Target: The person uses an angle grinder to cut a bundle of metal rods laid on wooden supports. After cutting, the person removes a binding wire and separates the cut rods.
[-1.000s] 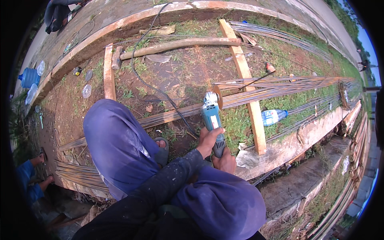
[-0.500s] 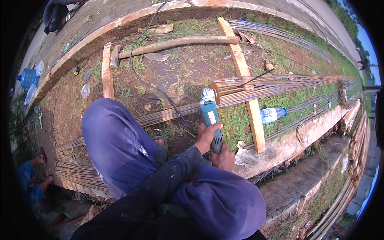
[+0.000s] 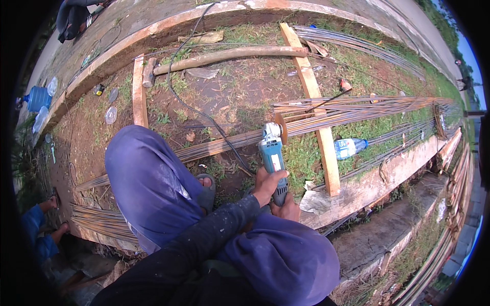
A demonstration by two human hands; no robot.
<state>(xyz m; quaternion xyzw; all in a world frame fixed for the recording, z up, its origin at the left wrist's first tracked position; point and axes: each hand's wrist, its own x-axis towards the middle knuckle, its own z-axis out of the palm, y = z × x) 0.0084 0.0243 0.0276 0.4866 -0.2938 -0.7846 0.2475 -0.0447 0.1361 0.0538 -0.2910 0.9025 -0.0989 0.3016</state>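
Left hand (image 3: pixel 268 185) and right hand (image 3: pixel 288 209), fingers closed round a teal angle grinder (image 3: pixel 272 153), have drawn its round brown disc (image 3: pixel 283 126) nearer, overlapping rusty steel rods (image 3: pixel 357 115).

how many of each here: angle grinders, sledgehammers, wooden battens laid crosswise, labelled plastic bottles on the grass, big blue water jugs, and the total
Angle grinder: 1
Sledgehammer: 1
Crosswise wooden battens: 2, the left batten and the right batten
Labelled plastic bottle: 1
Big blue water jug: 1
Total: 6
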